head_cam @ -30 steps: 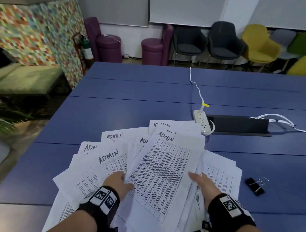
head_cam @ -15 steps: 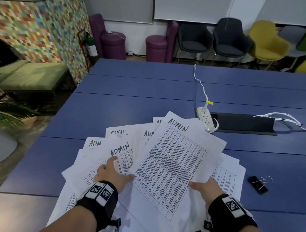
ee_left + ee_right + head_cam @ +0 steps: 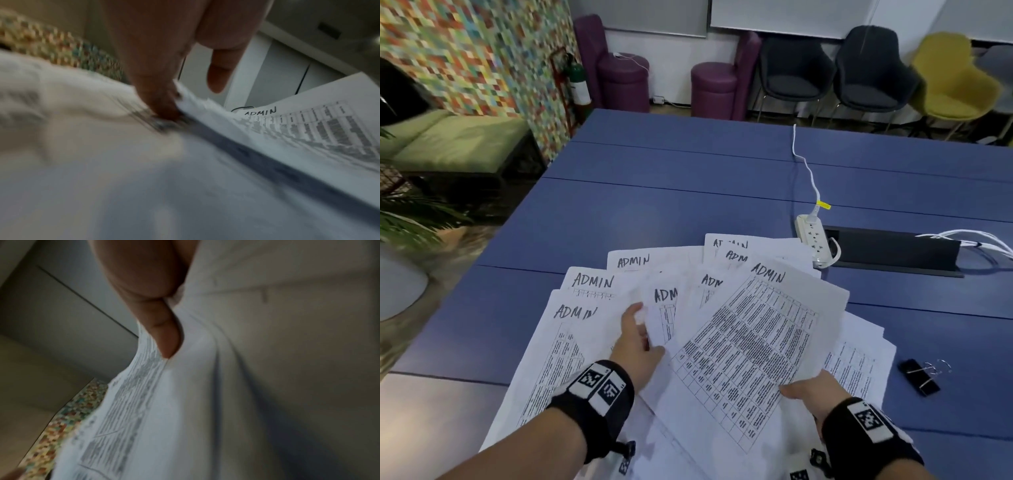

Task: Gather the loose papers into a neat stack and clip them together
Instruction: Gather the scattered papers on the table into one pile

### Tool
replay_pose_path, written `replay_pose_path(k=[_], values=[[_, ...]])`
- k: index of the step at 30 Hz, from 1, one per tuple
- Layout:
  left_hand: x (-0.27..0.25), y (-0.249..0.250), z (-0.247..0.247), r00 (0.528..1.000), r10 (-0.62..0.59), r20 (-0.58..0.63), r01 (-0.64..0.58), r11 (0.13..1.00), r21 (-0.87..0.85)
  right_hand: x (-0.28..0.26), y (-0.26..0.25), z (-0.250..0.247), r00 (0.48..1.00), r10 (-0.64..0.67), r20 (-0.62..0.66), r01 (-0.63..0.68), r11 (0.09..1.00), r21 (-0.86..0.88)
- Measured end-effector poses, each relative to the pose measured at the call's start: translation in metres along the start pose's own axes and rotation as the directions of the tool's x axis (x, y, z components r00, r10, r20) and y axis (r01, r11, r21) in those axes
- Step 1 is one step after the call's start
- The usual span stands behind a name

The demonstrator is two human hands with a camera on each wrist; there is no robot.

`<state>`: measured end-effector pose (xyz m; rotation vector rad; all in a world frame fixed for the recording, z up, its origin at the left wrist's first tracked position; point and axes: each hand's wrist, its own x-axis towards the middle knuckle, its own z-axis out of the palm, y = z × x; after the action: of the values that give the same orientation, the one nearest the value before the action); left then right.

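Several loose white papers (image 3: 571, 346) marked ADMIN lie fanned out on the blue table (image 3: 654, 205). My right hand (image 3: 808, 392) pinches the lower right edge of the top sheet (image 3: 750, 342) and holds it tilted above the rest; the right wrist view shows the thumb (image 3: 164, 331) on this sheet (image 3: 185, 418). My left hand (image 3: 635, 339) rests on the lower sheets. Its fingertips (image 3: 162, 104) press down beside the raised edge of a sheet, and its thumb is free. A black binder clip (image 3: 919, 377) lies on the table to the right of the papers.
A white power strip (image 3: 813, 240) with its cord lies just beyond the papers, beside a black cable hatch (image 3: 893, 253) with white cables (image 3: 969, 240). The table's left edge is close to the papers. Chairs stand along the far wall.
My right hand took hold of the top sheet, lifted it and swung it to the right. My left hand slid forward over the lower sheets to a sheet's edge.
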<state>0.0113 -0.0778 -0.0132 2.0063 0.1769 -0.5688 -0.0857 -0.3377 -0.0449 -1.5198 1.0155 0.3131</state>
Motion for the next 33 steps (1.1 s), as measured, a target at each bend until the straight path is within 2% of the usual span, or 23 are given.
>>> replay_pose_path(k=[1,3,4,5,6,8,10,12,13,15,16,18,22,25,26,29,31,33], values=[[0.000,-0.001,-0.006,0.994,-0.019,-0.104,0.021,1.000,0.022,-0.002,0.002,-0.001,0.999,0.013,-0.036,-0.014,1.000,-0.027],[-0.002,-0.004,-0.021,0.950,-0.067,-0.305,0.134,0.970,0.203,-0.002,0.005,-0.005,0.996,0.036,-0.076,-0.039,0.998,-0.047],[-0.003,-0.009,-0.029,0.925,-0.098,-0.366,0.210,0.937,0.280,0.000,0.008,-0.007,0.996,0.035,-0.084,-0.038,0.999,-0.033],[-0.005,-0.012,-0.035,0.903,-0.160,-0.398,0.282,0.920,0.271,0.001,0.010,-0.008,0.995,0.043,-0.086,-0.045,0.999,-0.023],[-0.006,-0.015,-0.040,0.882,-0.233,-0.410,0.335,0.921,0.197,0.000,0.010,-0.006,0.993,0.078,-0.089,-0.078,0.997,0.003],[-0.009,-0.021,-0.042,0.851,-0.329,-0.409,0.368,0.930,0.017,-0.003,0.009,-0.007,0.992,0.064,-0.112,-0.063,0.998,0.011],[-0.011,-0.025,-0.040,0.847,-0.377,-0.374,0.356,0.926,-0.125,-0.005,0.009,-0.010,0.993,0.094,-0.066,-0.093,0.995,0.022],[-0.011,-0.029,-0.037,0.866,-0.375,-0.331,0.335,0.926,-0.173,-0.007,0.010,-0.014,0.994,0.091,-0.056,-0.088,0.995,0.049],[-0.013,-0.028,-0.036,0.887,-0.338,-0.315,0.312,0.941,-0.132,-0.008,0.011,-0.015,0.996,0.084,-0.041,-0.081,0.994,0.077],[-0.013,-0.025,-0.037,0.931,-0.214,-0.297,0.242,0.968,0.062,-0.017,0.009,-0.013,0.996,0.089,-0.014,-0.087,0.991,0.106],[-0.012,-0.023,-0.037,0.946,-0.149,-0.287,0.198,0.969,0.149,-0.019,0.010,-0.013,0.996,0.085,-0.022,-0.082,0.990,0.116],[-0.012,-0.017,-0.038,0.963,-0.004,-0.271,0.084,0.956,0.283,-0.023,0.008,-0.018,0.993,0.110,0.041,-0.115,0.981,0.156],[-0.011,-0.005,-0.035,0.925,0.286,-0.251,-0.194,0.922,0.336,-0.030,0.000,-0.028,0.957,0.150,0.248,-0.190,0.970,0.149],[-0.008,-0.005,-0.035,0.879,0.351,-0.322,-0.224,0.901,0.371,-0.022,0.001,-0.024,0.970,0.164,0.180,-0.177,0.983,0.054],[-0.006,-0.007,-0.034,0.885,0.326,-0.332,-0.203,0.913,0.355,-0.018,0.002,-0.023,0.976,0.144,0.164,-0.149,0.989,0.018],[0.000,-0.012,-0.030,0.967,0.094,-0.237,-0.052,0.983,0.178,-0.021,0.000,-0.017,0.982,0.117,0.150,-0.122,0.992,0.028],[0.005,-0.014,-0.027,0.983,-0.016,-0.185,0.032,0.996,0.081,-0.019,0.000,-0.007,0.989,0.070,0.128,-0.074,0.997,0.024],[0.009,-0.013,-0.026,0.986,-0.061,-0.155,0.068,0.997,0.042,-0.010,0.005,0.004,0.998,0.012,0.066,-0.006,0.996,-0.089]])
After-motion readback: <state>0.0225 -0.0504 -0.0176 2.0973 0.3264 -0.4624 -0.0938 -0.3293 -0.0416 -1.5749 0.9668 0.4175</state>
